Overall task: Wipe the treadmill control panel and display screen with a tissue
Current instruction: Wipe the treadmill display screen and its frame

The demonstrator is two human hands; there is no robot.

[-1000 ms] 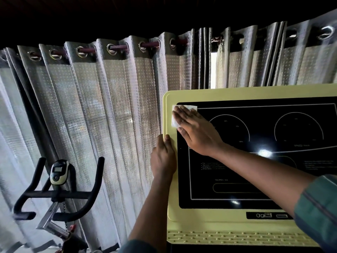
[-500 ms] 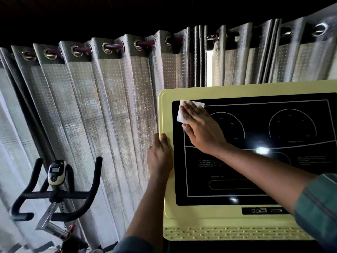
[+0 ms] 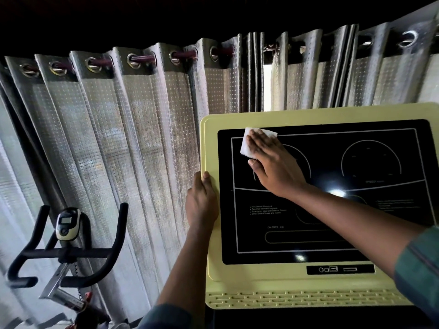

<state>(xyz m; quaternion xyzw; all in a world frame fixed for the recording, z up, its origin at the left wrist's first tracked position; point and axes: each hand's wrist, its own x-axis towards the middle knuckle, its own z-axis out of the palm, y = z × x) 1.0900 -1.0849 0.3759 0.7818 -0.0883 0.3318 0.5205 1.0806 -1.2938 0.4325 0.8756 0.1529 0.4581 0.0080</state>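
Observation:
The treadmill control panel (image 3: 261,281) is pale yellow-green with a black display screen (image 3: 356,210) marked with white lines and dial outlines. A folded white tissue (image 3: 247,144) lies flat on the screen's upper left corner. My right hand (image 3: 273,165) presses the tissue against the screen with straight fingers, my forearm crossing the screen from the lower right. My left hand (image 3: 202,200) grips the panel's left edge, thumb on the front face and fingers hidden behind it.
Silver-grey eyelet curtains (image 3: 130,150) hang on a rod behind the panel, with a bright gap (image 3: 267,89) at the middle. An exercise bike's black handlebars (image 3: 69,252) and small yellow console (image 3: 67,224) stand at the lower left. A vent grille (image 3: 297,299) runs along the panel's bottom.
My right hand has slid the tissue to the right, from the yellow frame's left edge onto the black screen's upper left area. My left hand keeps its grip on the panel edge.

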